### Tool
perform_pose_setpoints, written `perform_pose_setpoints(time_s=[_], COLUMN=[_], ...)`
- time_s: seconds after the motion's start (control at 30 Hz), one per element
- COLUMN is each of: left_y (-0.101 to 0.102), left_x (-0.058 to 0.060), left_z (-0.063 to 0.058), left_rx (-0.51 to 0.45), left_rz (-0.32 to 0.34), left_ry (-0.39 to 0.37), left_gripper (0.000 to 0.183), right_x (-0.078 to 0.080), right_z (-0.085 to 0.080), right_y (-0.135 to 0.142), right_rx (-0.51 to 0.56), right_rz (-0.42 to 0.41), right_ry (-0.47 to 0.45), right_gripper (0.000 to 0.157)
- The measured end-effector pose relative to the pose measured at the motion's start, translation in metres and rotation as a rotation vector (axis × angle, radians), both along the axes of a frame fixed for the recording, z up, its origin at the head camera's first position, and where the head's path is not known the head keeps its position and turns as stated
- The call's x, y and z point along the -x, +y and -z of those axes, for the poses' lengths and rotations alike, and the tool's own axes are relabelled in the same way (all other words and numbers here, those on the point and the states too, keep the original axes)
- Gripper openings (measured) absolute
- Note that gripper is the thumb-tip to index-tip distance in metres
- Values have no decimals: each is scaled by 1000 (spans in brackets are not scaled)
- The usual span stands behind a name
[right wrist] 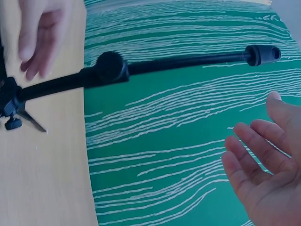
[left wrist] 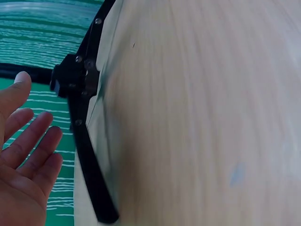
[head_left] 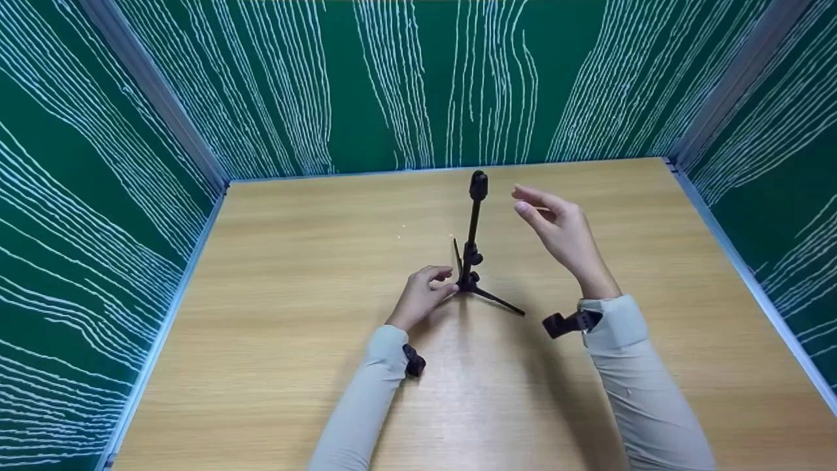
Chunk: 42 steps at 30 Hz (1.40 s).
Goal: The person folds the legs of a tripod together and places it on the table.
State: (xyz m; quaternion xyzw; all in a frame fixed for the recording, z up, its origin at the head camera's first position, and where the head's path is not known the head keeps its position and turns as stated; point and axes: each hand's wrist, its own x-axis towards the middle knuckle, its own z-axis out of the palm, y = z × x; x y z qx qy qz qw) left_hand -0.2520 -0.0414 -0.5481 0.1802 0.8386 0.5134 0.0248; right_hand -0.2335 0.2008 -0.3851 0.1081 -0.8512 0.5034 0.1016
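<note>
A slim black tripod stand (head_left: 473,222) stands upright on the wooden table, its legs spread. Knobs show along its pole, and the head at its top is a short, thick black piece. My left hand (head_left: 424,294) is low beside the stand's base, thumb tip right at the leg hub in the head view. In the left wrist view its fingers (left wrist: 40,146) are loosely extended with nothing between them. Higher up, my right hand (head_left: 556,229) hovers to the right of the stand's top, apart from it. Its fingers (right wrist: 254,155) are relaxed and hold nothing.
The wooden table (head_left: 294,261) is bordered by green panels (head_left: 444,85) with wavy white lines at the back and sides. Small white specks (head_left: 401,231) lie left of the stand. Each wrist wears a black camera (head_left: 567,323).
</note>
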Motion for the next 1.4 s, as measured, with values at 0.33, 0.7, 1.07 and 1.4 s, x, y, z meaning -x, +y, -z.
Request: perform_pose_setpoints(time_s=[0.33,0.7,1.07,1.4], left_y=[15,21,27,25], left_x=[1,-1,-1,0], left_z=[6,9,5,3], left_rx=[-33,95,91,115], left_rz=[-20,-98,-190,-212], left_ry=[-35,61,30,-22], left_gripper=[30,16,11,12], right_x=[9,14,13,14], right_z=[-15,-24,-32,-36], right_y=[-17,-31,-43,-47], right_rx=[65,108,118,89], right_rz=[-48,-117,-138,-104], right_ry=[26,46,76,66], right_gripper=[40,41,36,33])
